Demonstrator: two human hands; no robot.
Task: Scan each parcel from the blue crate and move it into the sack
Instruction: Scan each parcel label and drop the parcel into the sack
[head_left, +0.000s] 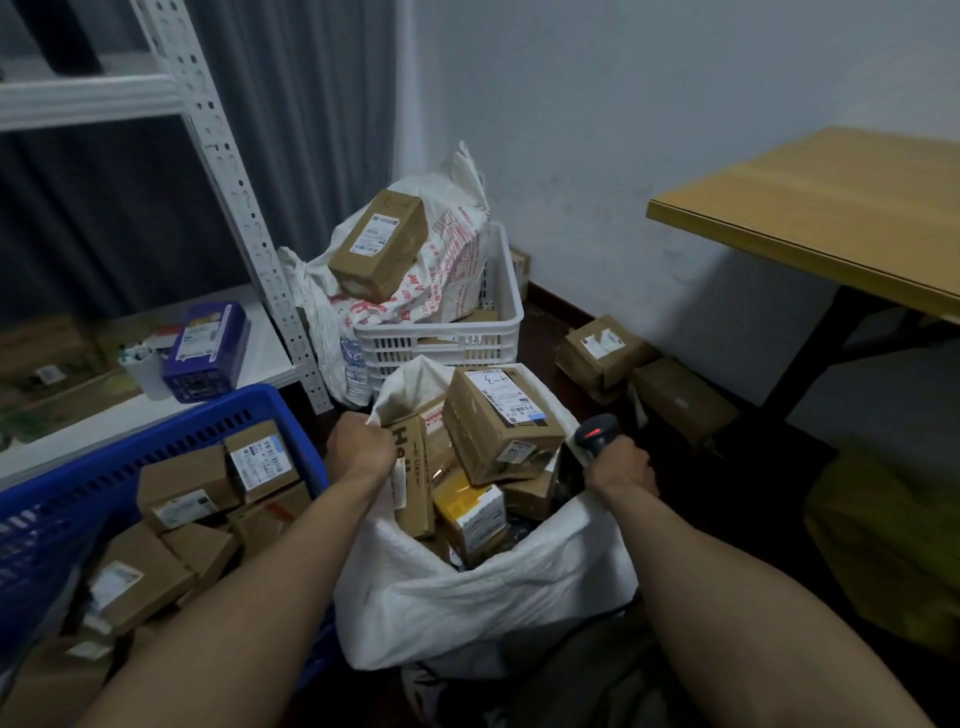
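Sack heaped high, blue crate not yet emptied

The white woven sack (467, 597), stood on the floor just beside the blue slatted plastic crate (104, 467), is seen filled to its mouth with brown cardboard parcels (498, 421), so a good share of the work is judged done. More taped cardboard boxes (182, 493), at least half a dozen, lie piled in the crate, yet to be scanned and moved. The sack's left rim is gripped by the left hand (358, 447), its fingers curled tight round the cloth. The fingers of the right hand (621, 470) are wrapped round the handle of a black handheld scanner (597, 434) at the opposite rim; whether cloth is pinched there too cannot be told. No parcel is held in either hand
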